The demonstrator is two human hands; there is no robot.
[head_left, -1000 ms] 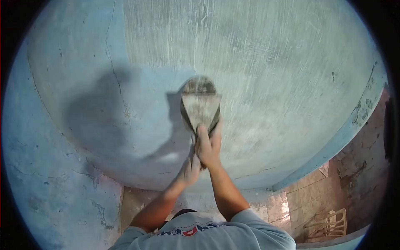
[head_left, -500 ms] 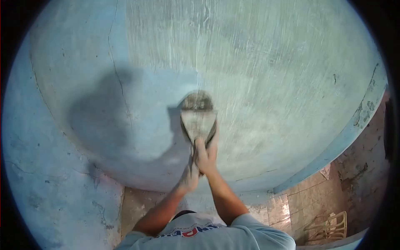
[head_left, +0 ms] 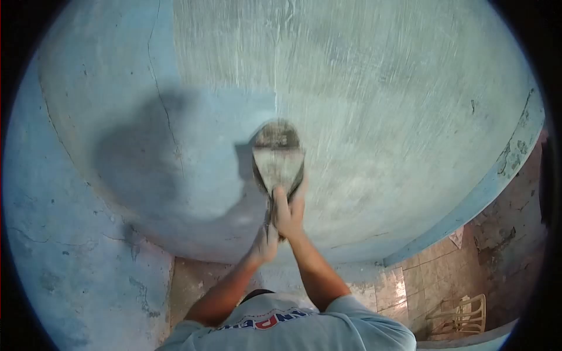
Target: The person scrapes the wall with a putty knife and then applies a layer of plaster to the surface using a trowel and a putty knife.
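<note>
Scraped blue plaster wall (head_left: 380,117); both hands (head_left: 281,219) clasp flat triangular scraper (head_left: 278,164).

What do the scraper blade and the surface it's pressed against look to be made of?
Scraper blade: looks like thin flat metal, dull grey and smeared with residue. Ceiling: seemingly plaster or cement; blue paint remains at left, the scraped part is pale, chalky and streaked, with hairline cracks.

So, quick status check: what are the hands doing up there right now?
Right hand shut on scraper handle, left hand clasped just below. Blade flat against the ceiling, at the edge of the blue paint. Nothing in the way.
</note>
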